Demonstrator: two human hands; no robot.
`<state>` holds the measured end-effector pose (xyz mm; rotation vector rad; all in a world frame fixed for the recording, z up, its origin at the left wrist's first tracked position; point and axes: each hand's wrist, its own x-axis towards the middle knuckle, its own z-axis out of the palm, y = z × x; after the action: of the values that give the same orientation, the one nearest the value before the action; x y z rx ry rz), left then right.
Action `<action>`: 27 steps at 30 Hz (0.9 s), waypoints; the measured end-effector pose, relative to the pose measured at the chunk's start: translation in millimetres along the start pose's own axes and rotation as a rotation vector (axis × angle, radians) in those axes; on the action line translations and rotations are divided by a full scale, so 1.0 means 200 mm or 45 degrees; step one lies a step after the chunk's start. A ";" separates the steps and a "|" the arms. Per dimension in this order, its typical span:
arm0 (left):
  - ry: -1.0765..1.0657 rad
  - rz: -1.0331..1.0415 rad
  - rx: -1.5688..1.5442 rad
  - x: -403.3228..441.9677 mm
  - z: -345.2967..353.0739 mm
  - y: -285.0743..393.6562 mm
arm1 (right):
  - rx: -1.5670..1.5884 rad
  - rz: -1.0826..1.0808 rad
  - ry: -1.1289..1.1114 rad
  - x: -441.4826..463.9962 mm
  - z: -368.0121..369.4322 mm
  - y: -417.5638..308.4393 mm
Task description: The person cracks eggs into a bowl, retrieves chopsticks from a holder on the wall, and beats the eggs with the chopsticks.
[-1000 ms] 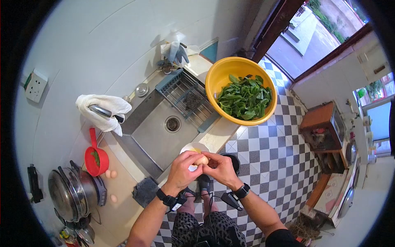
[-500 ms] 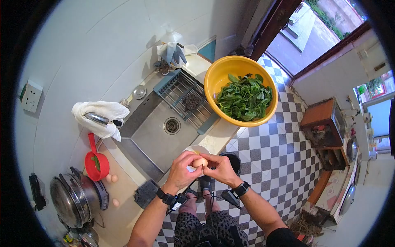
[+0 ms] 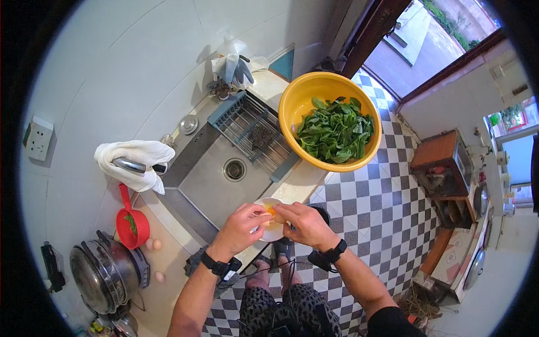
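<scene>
Head view, from beside the sink (image 3: 196,180), shows the left hand (image 3: 241,227) and right hand (image 3: 308,223) close together, pinching a cracked pale-shelled egg (image 3: 272,213) above a round white bowl (image 3: 273,232), apparently so its orange contents stay off the grey-and-white checkered floor (image 3: 359,216).

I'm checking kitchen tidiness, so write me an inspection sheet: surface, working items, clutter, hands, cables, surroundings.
Surface: pale counter around a steel sink.
Working items: cracked egg, yolk showing, over a white bowl; three loose eggs on the counter.
Clutter: stacked pots, red long-handled pot with some greenery inside, rack across the sink.
Hands: left hand and right hand both at the egg, fingers partly hiding it.
Cables: thin dark cord below the wrists; its full run is unclear.
Surroundings: yellow basin of leafy greens, checkered floor, open doorway.
</scene>
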<state>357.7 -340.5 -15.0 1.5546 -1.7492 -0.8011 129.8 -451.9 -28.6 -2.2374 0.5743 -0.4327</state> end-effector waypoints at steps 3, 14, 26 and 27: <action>-0.055 0.121 0.300 -0.01 -0.02 0.05 | -0.201 -0.009 -0.033 0.01 -0.03 -0.05; 0.101 -0.022 0.561 -0.14 0.04 0.03 | -0.095 0.106 0.218 -0.10 0.15 0.01; 0.120 0.021 -0.118 -0.18 0.20 0.41 | 1.228 0.571 0.334 -0.49 0.16 -0.26; 0.073 0.082 -0.176 -0.19 0.21 0.42 | 1.148 0.577 0.338 -0.56 0.14 -0.26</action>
<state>276.3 -292.0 24.2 1.4097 -1.6576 -0.8198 63.5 -345.3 -22.3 -1.1611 0.7985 -0.6019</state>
